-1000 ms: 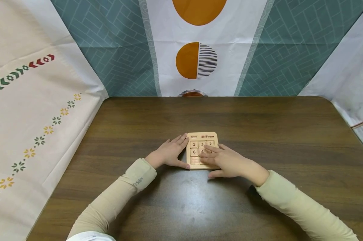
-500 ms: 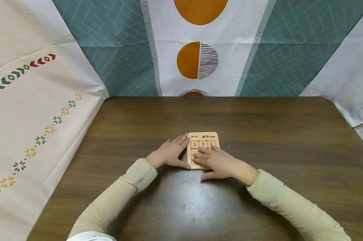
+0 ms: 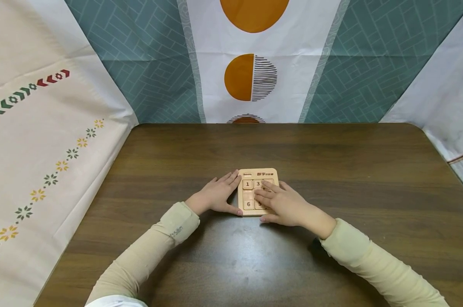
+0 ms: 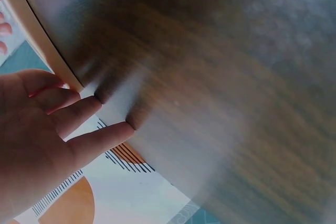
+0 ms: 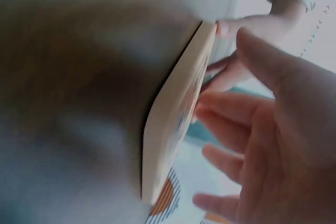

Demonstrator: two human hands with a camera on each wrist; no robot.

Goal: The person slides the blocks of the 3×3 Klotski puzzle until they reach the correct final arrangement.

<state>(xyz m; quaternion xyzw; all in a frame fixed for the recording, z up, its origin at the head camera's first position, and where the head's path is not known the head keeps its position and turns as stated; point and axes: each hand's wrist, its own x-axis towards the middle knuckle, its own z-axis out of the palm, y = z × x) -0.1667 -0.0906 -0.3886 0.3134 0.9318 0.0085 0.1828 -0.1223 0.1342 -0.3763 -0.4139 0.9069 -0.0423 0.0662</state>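
Note:
A square wooden number slide puzzle (image 3: 258, 170) lies flat on the table, with tiles 1 and 3 showing in its top row. Tile 6 (image 3: 248, 204) sits at the bottom left, below a vacant slot. My left hand (image 3: 217, 195) lies along the left edge with straight fingers, its thumb at the near left corner. Over the right-hand tiles is my right hand (image 3: 286, 207), fingertips at the middle column and thumb by the near edge; it hides several tiles. In the right wrist view, the right fingers (image 5: 226, 161) are loosely bent, two fingertips right at the puzzle's face.
The dark wooden table (image 3: 177, 149) reaches back to a hanging cloth (image 3: 158, 64) with teal and white panels. A pale patterned cloth (image 3: 43, 170) borders the left side. Both forearms come in from the near edge in beige sleeves (image 3: 369, 251).
Tile 6 has slid from the middle left slot down to the bottom left slot. My right hand moved left across the tiles, then back right. The left hand stays put.

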